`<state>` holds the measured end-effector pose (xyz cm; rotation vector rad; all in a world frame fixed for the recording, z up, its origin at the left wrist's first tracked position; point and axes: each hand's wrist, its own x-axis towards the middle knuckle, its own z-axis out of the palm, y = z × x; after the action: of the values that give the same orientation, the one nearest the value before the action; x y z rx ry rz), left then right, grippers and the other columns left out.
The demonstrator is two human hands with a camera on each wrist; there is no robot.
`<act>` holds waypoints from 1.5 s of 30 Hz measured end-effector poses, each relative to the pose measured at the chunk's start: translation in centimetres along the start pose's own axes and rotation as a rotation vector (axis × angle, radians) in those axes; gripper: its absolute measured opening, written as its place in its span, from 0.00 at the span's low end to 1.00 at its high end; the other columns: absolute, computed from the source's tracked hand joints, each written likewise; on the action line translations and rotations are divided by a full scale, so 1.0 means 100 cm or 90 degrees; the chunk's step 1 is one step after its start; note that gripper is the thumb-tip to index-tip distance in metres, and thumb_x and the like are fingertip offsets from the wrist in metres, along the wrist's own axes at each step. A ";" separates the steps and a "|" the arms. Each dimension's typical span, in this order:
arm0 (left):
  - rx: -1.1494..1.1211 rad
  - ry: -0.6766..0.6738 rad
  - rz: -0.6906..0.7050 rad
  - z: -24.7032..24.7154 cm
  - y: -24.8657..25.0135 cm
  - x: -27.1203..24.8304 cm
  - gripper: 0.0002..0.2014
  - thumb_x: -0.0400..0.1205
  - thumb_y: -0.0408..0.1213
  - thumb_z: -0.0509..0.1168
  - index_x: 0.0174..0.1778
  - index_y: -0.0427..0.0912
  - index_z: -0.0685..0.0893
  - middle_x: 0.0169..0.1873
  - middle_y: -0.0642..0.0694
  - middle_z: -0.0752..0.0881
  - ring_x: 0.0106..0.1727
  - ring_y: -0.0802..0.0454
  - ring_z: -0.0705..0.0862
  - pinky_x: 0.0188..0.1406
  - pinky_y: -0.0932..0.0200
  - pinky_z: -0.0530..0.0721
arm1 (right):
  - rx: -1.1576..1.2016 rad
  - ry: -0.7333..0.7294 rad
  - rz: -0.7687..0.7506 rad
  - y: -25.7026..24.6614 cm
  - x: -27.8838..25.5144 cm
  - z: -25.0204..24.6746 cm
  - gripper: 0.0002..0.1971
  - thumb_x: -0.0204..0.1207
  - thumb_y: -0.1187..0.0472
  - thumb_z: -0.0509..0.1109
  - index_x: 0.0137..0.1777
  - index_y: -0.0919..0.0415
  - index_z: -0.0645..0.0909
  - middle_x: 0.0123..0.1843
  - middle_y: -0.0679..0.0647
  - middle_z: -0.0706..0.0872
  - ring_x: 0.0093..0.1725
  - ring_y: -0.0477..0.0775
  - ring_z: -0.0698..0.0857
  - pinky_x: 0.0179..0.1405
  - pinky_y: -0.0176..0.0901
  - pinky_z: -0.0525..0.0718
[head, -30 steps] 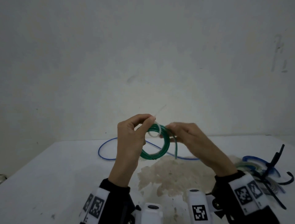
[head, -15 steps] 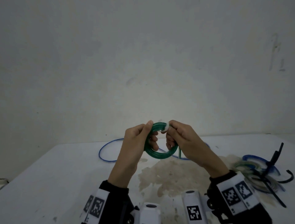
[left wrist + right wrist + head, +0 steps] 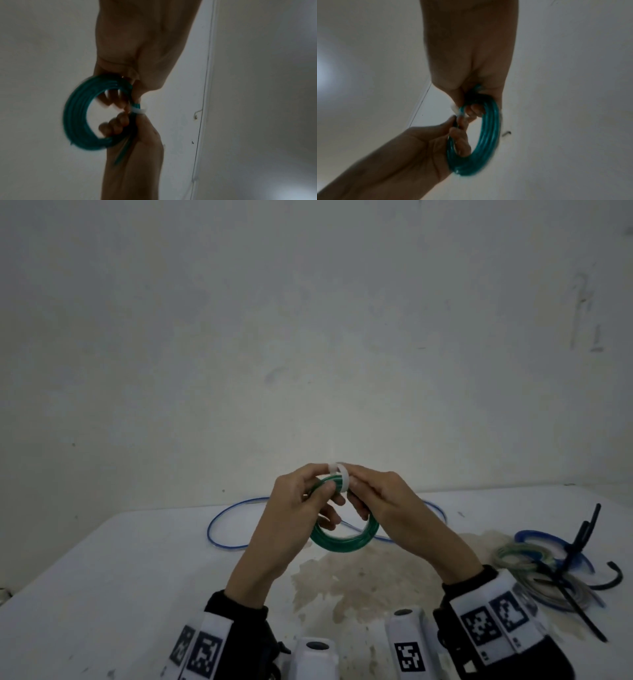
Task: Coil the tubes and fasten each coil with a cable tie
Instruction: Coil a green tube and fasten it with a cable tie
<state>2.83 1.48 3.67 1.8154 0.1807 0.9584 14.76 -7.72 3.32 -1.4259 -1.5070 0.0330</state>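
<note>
We find the green coil (image 3: pixel 344 539) held above the table (image 3: pixel 102 577), left hand (image 3: pixel 291 508) and right hand (image 3: pixel 383 501) both gripping it beside the white cable tie (image 3: pixel 339 475) — loose grip could let windings spring apart.

green coil (image 3: pixel 77 116), white tie (image 3: pixel 139 110), two hands

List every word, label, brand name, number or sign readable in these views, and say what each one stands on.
None: no view shows a readable word, brand or number.
Wristbands: square black-and-white coded markers only, no letters or digits.
White wrist device: another coded marker, no text.
Wall: faint dark marks, too blurred to read as writing.
Green tube coil and white cable tie: no printing visible.
</note>
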 end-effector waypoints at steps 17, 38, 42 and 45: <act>-0.190 -0.092 -0.155 -0.010 0.009 0.000 0.16 0.84 0.36 0.51 0.39 0.33 0.80 0.24 0.37 0.82 0.23 0.46 0.76 0.33 0.55 0.80 | 0.175 0.038 -0.026 0.012 0.001 -0.005 0.11 0.82 0.69 0.58 0.50 0.67 0.84 0.27 0.46 0.80 0.29 0.42 0.76 0.32 0.30 0.75; 0.737 0.071 0.400 0.010 -0.008 0.004 0.12 0.78 0.49 0.58 0.46 0.45 0.67 0.25 0.47 0.75 0.21 0.53 0.62 0.19 0.63 0.63 | 0.024 0.121 0.129 -0.027 -0.007 -0.036 0.18 0.69 0.49 0.72 0.29 0.64 0.83 0.24 0.51 0.81 0.25 0.45 0.77 0.29 0.33 0.75; 0.798 0.084 0.468 0.015 -0.015 0.005 0.13 0.78 0.50 0.59 0.46 0.43 0.68 0.25 0.45 0.76 0.23 0.52 0.62 0.22 0.63 0.64 | 0.143 0.016 0.253 -0.029 -0.010 -0.038 0.11 0.77 0.65 0.68 0.37 0.73 0.83 0.29 0.59 0.85 0.26 0.50 0.83 0.26 0.38 0.82; 0.750 0.052 0.445 0.016 -0.021 0.008 0.16 0.77 0.53 0.58 0.43 0.42 0.66 0.25 0.45 0.78 0.19 0.51 0.71 0.18 0.62 0.74 | 0.102 0.034 0.288 -0.030 -0.008 -0.033 0.10 0.80 0.68 0.63 0.37 0.69 0.78 0.27 0.56 0.78 0.20 0.44 0.72 0.20 0.33 0.71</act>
<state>5.03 1.71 2.07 3.0286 0.1762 1.6031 14.53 -11.14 6.32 -1.5941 -1.0881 0.3805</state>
